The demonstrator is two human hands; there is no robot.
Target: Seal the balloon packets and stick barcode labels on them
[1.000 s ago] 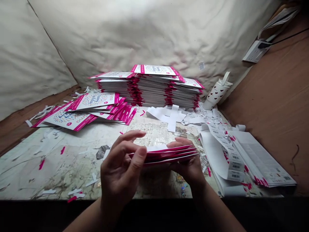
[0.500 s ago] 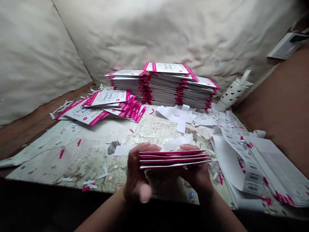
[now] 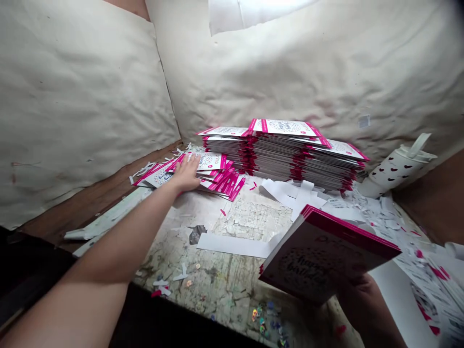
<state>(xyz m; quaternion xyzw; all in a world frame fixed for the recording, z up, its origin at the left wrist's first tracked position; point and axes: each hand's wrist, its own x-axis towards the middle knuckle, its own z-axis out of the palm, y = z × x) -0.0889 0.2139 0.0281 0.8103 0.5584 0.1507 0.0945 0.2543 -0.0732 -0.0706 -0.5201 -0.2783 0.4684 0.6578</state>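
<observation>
My left hand (image 3: 186, 173) lies flat with spread fingers on a loose pile of pink-edged greeting cards (image 3: 213, 162), holding nothing up. My right hand (image 3: 357, 295) grips a small stack of pink-edged "happy birthday" cards (image 3: 326, 253), tilted up at the lower right. The stack hides most of that hand's fingers. Behind both hands stand tall stacks of the same cards (image 3: 290, 154), against the back wall.
A white strip of paper (image 3: 232, 245) lies on the worn, stained tabletop (image 3: 239, 285). White offcuts (image 3: 290, 193) sit before the stacks, and barcode label sheets (image 3: 424, 285) lie at right. A white heart-patterned bottle (image 3: 395, 171) lies at the back right. Beige walls (image 3: 83, 106) rise behind.
My left hand has let go of the small card stack and reached forward onto the loose pile. My right hand has tilted the stack up, and the view has swung left and down.
</observation>
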